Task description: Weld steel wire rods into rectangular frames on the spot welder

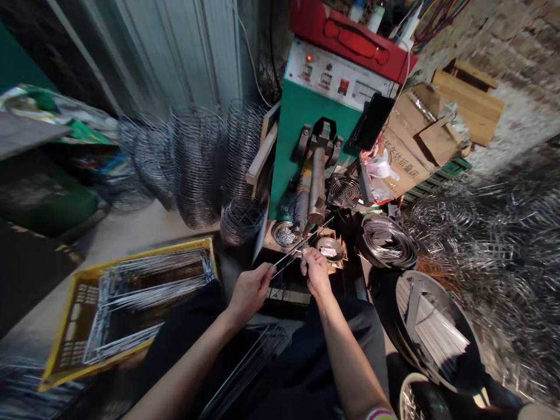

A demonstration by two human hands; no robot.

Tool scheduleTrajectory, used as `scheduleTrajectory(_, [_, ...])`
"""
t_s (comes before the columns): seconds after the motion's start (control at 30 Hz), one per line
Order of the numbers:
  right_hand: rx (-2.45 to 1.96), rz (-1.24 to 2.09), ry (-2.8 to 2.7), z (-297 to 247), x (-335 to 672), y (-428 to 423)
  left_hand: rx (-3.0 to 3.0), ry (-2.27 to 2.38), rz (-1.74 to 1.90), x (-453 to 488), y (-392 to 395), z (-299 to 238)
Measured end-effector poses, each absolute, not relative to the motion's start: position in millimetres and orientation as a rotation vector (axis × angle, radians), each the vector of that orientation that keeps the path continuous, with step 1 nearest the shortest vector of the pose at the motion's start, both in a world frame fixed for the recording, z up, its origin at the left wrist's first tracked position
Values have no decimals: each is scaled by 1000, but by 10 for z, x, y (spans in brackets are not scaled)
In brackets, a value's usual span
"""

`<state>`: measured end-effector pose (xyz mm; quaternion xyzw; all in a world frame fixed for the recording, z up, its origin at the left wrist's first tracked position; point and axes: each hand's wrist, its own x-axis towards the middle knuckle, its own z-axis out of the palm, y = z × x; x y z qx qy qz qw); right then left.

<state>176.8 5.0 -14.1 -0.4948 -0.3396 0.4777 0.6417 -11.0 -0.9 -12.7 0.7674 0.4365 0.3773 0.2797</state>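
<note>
My left hand (251, 290) is closed in a pinch on the near end of a thin metal wire piece (292, 249). My right hand (315, 270) is closed on the same wire piece a little farther along. The wire runs up and to the right toward the electrode arm (317, 185) of a green spot-welding machine (306, 116). Just beyond my hands sit two small metal dishes, one (285, 234) with small bits in it and one (331, 248) at the right. More wire frames (245, 367) lie across my lap.
A yellow crate (65, 326) of wire frames lies at the left. Stacks of wire rings (196, 163) stand behind it. Coiled wire (387, 240) and a round tub (437, 332) of straight rods are at the right. Cardboard boxes (415, 146) sit beyond.
</note>
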Motion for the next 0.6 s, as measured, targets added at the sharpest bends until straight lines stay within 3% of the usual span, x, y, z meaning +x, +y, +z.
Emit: scheduleTrajectory(0.6, [-1153, 1069, -755, -42, 1762, 201, 2090, 1182, 1018, -70, 118, -68])
